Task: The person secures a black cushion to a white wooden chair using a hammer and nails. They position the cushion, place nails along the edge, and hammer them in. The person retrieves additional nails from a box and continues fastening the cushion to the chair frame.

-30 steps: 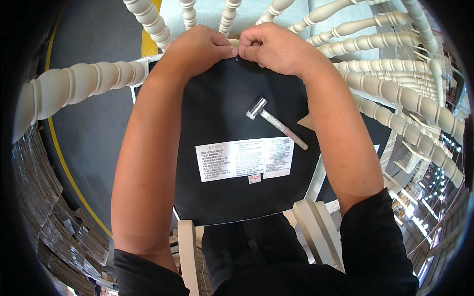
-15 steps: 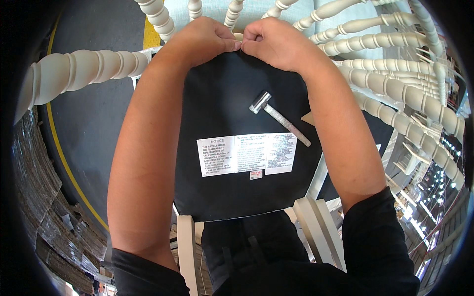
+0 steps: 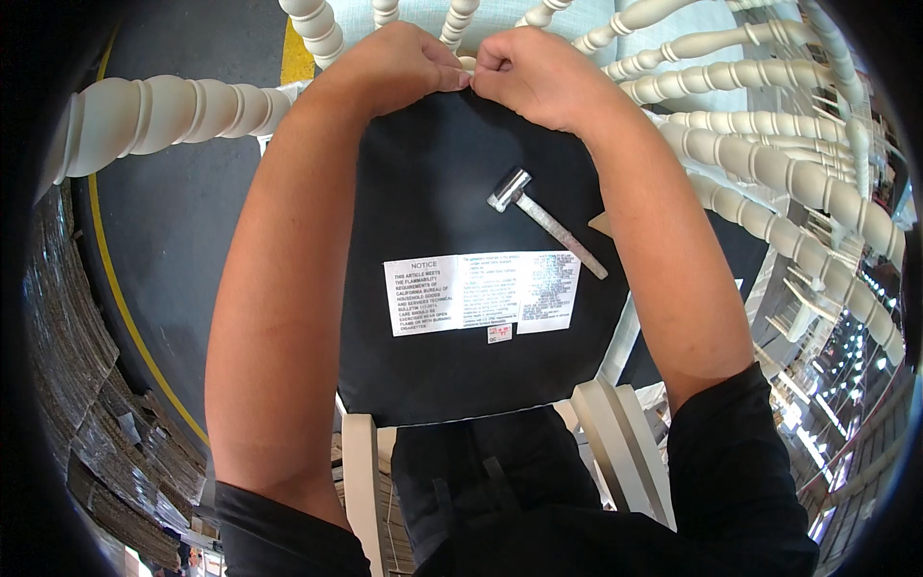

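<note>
Higher in view: diagonal hammer (image 3: pixel 552 228), head toward hands (image 3: pixel 409 69) (image 3: pixel 543 77) (at edge of panel (image 3: pixel 433 212))

A broad black panel (image 3: pixel 452 380), narrowed toward 12 o'clock and rimmed in white along its edge at 6 o'clock, is seen flat from above. A hammer (image 3: pixel 553 223) is laid on its bare surface, the silver head pointed to 1 o'clock from the panel's middle and the whitish handle slanted out toward 3 o'clock. Toward 6 o'clock a wide white printed label (image 3: pixel 481 293) is spread flat, by whose lower edge a small red-marked tag (image 3: pixel 500 334) is placed.
</note>
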{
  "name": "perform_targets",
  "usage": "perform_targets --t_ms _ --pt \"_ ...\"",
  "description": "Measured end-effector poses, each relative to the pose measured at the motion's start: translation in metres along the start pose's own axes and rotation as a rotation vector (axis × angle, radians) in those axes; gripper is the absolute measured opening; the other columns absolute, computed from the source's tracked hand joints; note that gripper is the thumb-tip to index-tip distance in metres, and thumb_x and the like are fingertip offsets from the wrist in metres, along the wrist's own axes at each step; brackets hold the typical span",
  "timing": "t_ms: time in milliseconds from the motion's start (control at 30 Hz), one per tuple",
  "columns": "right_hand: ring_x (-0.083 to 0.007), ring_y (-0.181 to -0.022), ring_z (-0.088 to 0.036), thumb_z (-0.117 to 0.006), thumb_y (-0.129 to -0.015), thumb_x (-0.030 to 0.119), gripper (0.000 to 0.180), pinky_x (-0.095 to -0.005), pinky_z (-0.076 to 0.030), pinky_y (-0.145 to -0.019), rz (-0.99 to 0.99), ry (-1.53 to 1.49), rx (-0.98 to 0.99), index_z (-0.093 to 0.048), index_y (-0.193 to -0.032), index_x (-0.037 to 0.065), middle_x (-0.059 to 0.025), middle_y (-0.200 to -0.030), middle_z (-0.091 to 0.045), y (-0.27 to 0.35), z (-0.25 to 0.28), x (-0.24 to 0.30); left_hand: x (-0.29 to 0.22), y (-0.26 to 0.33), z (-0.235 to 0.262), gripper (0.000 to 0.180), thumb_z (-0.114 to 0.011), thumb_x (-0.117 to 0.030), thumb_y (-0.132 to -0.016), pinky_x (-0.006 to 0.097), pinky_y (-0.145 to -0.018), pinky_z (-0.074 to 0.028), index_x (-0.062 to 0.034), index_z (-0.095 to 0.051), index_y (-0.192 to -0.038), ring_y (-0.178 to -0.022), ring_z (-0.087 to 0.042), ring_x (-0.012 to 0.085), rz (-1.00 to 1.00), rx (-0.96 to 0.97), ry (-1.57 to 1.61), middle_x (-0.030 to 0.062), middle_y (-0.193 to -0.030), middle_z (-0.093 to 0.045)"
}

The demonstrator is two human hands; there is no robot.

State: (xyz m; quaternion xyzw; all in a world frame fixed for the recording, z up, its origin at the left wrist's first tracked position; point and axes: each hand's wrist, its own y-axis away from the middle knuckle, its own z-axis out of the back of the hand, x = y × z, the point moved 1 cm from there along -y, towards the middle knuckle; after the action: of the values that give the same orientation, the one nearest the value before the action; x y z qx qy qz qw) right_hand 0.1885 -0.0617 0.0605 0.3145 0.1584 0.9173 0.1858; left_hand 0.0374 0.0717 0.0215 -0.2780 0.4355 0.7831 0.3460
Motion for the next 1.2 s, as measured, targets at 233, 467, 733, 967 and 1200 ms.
perform_targets --t_ms 233,467,733,967,1200 --pt "-0.0367 -0.087 -0.077 -0.078 -0.096 0.032 0.026 -0.0475 -0.059 -0.082 0.025 0.013 0.025 -0.081 -0.098 0.006 -0.0197 -0.087 -0.078 -0.004 0.002 -0.003 -0.004 0.001 0.001 0.039 -0.085 -0.029 -0.094 0.035 -0.097 -0.056 -0.0055 -0.086 -0.124 -0.101 -0.076 0.0201 -0.005 0.0 -0.02 0.011 -0.11 -0.085" --pt "-0.0138 -0.074 -0.062 -0.075 -0.101 0.024 0.02 -0.0345 -0.048 -0.069 0.007 -0.123 0.068 -0.078 -0.098 0.004 -0.0031 -0.078 -0.069 -0.001 0.003 -0.004 -0.002 0.004 0.001 0.038 -0.086 -0.031 -0.095 0.035 -0.096 -0.056 -0.005 -0.086 -0.123 -0.101 -0.076 0.0196 -0.023 -0.011 -0.036 0.0103 -0.109 -0.085" --pt "-0.013 -0.072 -0.06 -0.076 -0.101 0.023 0.02 -0.0335 -0.048 -0.067 -0.031 -0.104 0.039 -0.076 -0.094 0.004 -0.0014 -0.077 -0.068 -0.004 -0.002 -0.005 0.003 0.0 0.0 0.034 -0.085 -0.03 -0.096 0.033 -0.089 -0.056 -0.0051 -0.088 -0.118 -0.092 -0.073 0.0166 -0.073 -0.012 -0.03 0.0076 -0.099 -0.084" --pt "-0.0144 -0.073 -0.062 -0.076 -0.1 0.023 0.019 -0.0348 -0.049 -0.068 -0.046 -0.092 0.056 -0.077 -0.095 0.004 -0.0031 -0.077 -0.069 -0.004 -0.002 -0.006 -0.001 0.001 -0.002 0.034 -0.085 -0.03 -0.096 0.033 -0.09 -0.057 -0.0047 -0.088 -0.118 -0.093 -0.075 0.0173 -0.039 -0.023 -0.037 0.009 -0.101 -0.085" --pt "-0.0163 -0.075 -0.065 -0.076 -0.1 0.022 0.018 -0.0356 -0.052 -0.07 -0.051 -0.012 0.064 -0.078 -0.098 0.004 -0.0056 -0.082 -0.072 -0.006 0.0 0.009 0.004 0.001 -0.002 0.036 -0.085 -0.032 -0.096 0.034 -0.093 -0.058 -0.0052 -0.087 -0.12 -0.095 -0.077 0.0204 -0.026 -0.042 -0.052 0.0107 -0.105 -0.085"
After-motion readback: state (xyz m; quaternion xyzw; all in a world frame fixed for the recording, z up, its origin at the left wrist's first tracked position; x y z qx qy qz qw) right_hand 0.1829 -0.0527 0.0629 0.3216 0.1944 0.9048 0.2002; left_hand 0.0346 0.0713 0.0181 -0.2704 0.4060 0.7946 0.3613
